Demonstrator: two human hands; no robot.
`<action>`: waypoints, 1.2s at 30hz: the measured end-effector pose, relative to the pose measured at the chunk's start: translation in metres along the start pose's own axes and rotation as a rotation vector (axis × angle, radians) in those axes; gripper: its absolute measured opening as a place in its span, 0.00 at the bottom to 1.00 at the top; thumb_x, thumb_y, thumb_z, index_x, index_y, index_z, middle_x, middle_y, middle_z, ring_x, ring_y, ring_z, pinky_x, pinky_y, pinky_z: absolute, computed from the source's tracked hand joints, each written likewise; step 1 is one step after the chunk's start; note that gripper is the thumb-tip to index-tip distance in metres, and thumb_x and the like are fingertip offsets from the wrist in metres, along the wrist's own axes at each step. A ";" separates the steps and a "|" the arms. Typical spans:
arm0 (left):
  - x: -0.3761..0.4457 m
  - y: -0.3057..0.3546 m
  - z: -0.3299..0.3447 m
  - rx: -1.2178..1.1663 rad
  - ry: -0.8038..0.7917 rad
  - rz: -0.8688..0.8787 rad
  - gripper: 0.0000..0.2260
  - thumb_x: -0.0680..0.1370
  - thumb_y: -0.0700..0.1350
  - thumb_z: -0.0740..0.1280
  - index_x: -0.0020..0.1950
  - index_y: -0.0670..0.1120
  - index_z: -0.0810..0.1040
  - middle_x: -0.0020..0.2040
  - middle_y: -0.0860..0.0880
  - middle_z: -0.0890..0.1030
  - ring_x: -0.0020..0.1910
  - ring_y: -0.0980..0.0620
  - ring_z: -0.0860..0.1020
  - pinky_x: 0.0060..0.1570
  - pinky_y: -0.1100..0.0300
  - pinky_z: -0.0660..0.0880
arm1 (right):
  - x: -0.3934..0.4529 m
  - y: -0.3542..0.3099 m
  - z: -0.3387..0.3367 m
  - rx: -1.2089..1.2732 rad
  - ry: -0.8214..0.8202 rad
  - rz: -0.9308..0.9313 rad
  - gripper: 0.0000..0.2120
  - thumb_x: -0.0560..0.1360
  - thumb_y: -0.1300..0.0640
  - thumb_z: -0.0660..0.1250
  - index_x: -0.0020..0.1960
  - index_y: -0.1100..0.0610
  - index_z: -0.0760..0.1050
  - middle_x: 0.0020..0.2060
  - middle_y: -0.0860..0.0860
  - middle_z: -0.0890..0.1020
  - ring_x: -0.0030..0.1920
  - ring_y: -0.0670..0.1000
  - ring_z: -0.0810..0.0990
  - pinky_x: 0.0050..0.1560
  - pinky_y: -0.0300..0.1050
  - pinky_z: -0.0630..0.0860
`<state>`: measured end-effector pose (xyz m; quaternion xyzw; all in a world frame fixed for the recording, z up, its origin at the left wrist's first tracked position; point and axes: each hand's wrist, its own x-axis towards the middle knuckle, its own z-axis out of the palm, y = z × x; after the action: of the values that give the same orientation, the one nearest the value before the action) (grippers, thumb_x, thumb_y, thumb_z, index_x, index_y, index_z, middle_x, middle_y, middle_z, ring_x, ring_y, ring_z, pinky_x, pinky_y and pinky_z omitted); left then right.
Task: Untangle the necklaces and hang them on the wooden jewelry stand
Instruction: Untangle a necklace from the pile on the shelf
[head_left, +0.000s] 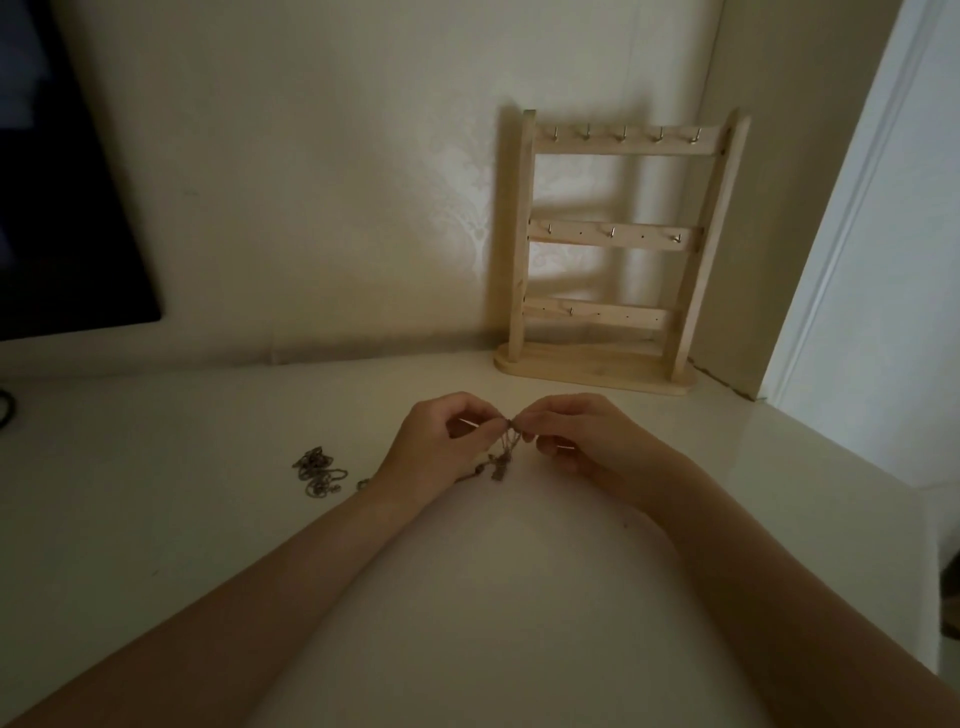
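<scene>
Untangling is in hand: left hand (441, 441) and right hand (587, 436) pinch a knotted necklace (503, 452) with narrowed fingers above the worktop (208, 519). Next, tease strands apart; stand (613, 249) waits empty at one o'clock, spare chain (318, 472) at nine.

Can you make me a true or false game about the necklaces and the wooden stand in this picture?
1. Both hands are pinching the same tangled chain. True: the left hand and the right hand hold the chain between their fingertips.
2. A necklace already hangs on the wooden stand. False: every hook on the stand is bare.
3. Another pile of chain lies on the table to the left of the hands. True: the pile sits there untouched.
4. The stand lies flat on the table. False: it stands upright near the wall.
5. The top bar of the stand has five hooks. True.
</scene>
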<state>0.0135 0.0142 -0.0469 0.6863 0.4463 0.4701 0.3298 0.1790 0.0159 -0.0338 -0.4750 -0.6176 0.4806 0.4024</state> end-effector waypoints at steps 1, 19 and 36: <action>-0.001 0.001 0.000 0.000 -0.003 -0.004 0.05 0.74 0.41 0.68 0.40 0.50 0.78 0.38 0.52 0.80 0.36 0.57 0.76 0.34 0.71 0.73 | 0.000 -0.002 0.000 0.041 -0.019 0.003 0.06 0.74 0.63 0.66 0.40 0.58 0.80 0.31 0.48 0.78 0.29 0.43 0.71 0.27 0.33 0.65; -0.004 0.006 -0.004 -0.140 0.098 -0.045 0.08 0.72 0.34 0.68 0.35 0.45 0.77 0.33 0.53 0.77 0.28 0.66 0.73 0.33 0.75 0.68 | -0.004 -0.003 0.012 -0.075 0.006 -0.119 0.03 0.73 0.61 0.68 0.41 0.58 0.79 0.36 0.57 0.76 0.32 0.50 0.71 0.29 0.39 0.67; -0.004 -0.004 -0.002 -0.029 0.054 0.008 0.12 0.70 0.33 0.70 0.41 0.48 0.72 0.36 0.50 0.79 0.36 0.53 0.75 0.39 0.61 0.74 | -0.003 0.001 0.014 -0.285 0.069 -0.142 0.03 0.72 0.61 0.69 0.41 0.58 0.81 0.28 0.51 0.77 0.28 0.46 0.72 0.31 0.37 0.69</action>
<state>0.0102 0.0119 -0.0511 0.6703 0.4453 0.4963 0.3258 0.1666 0.0105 -0.0377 -0.4988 -0.6971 0.3420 0.3851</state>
